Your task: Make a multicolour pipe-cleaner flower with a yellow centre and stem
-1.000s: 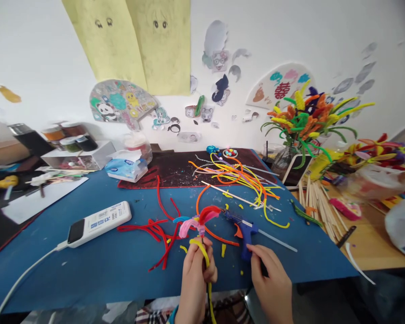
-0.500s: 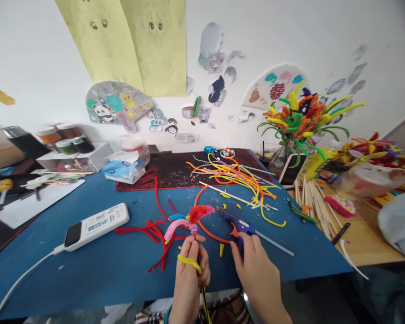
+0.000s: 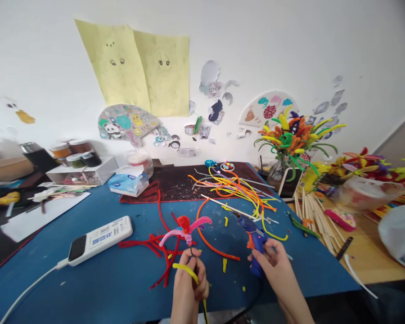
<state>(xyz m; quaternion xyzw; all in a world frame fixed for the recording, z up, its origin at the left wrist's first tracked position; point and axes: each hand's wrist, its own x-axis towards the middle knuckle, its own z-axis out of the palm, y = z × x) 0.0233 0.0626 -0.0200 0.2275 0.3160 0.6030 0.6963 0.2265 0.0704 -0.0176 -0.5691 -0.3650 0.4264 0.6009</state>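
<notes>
A pipe-cleaner flower (image 3: 186, 230) with pink, red and blue petals rises from my left hand (image 3: 191, 279), whose fingers are closed around its dark stem. A yellow pipe cleaner (image 3: 185, 269) curves over the same hand. My right hand (image 3: 273, 265) grips a blue glue gun (image 3: 254, 238) with an orange trigger, its nozzle pointing up and left. Between the hands, an orange pipe cleaner (image 3: 211, 246) lies curved on the blue mat. Red pipe cleaners (image 3: 155, 245) lie left of the flower.
Yellow and orange pipe cleaners (image 3: 246, 195) are heaped at the back of the blue mat (image 3: 104, 279). A white power bank (image 3: 101, 238) and tissue pack (image 3: 128, 181) lie left. Wooden sticks (image 3: 315, 220), a phone (image 3: 290, 182) and a flower vase (image 3: 278, 173) are right.
My right hand has lifted the glue gun off the mat and moved right. The flower in my left hand has turned and shifted slightly left. The view has tilted upward.
</notes>
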